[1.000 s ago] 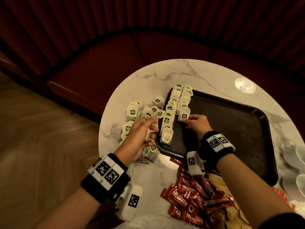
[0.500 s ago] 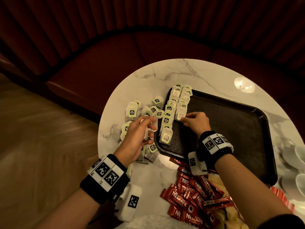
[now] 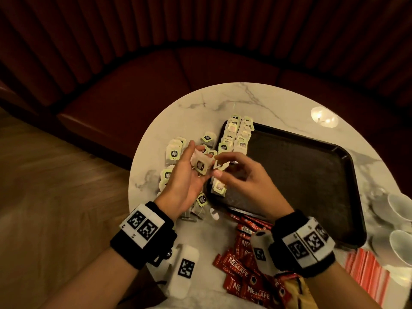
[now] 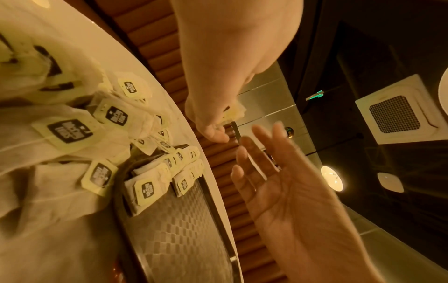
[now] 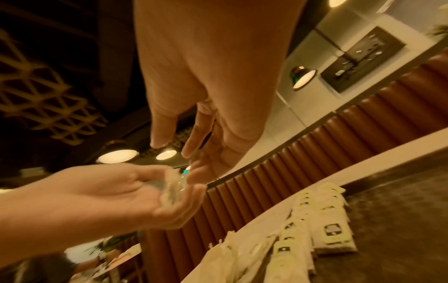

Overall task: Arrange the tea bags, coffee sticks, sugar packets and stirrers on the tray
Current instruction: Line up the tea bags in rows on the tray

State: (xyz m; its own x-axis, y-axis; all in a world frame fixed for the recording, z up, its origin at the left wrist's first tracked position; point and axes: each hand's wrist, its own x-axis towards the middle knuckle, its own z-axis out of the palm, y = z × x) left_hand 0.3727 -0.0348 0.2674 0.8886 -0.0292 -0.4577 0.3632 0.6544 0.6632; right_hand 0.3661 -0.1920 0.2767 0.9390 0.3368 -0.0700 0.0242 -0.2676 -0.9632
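Observation:
My left hand (image 3: 185, 175) is raised palm-up over the tray's left rim and holds one tea bag (image 3: 200, 166) in its curled fingers. My right hand (image 3: 225, 166) hovers just right of it, fingers loosely spread toward the bag and holding nothing. The right wrist view shows the tea bag (image 5: 173, 189) lying in the left palm under the right fingers (image 5: 191, 141). Two rows of tea bags (image 3: 236, 134) lie along the left side of the black tray (image 3: 312, 175). Loose tea bags (image 3: 174, 152) are piled on the marble table left of it.
Red Nescafe coffee sticks (image 3: 238, 268) are heaped at the table's near edge. Red-striped packets (image 3: 365, 270) lie at the lower right, with white cups (image 3: 401, 208) beyond them. A red bench curves behind the round table (image 3: 223, 99). Most of the tray floor is bare.
My left hand lifted a tea bag off the pile and turned palm-up. My right hand left the tea bag row on the tray and came over to the left hand.

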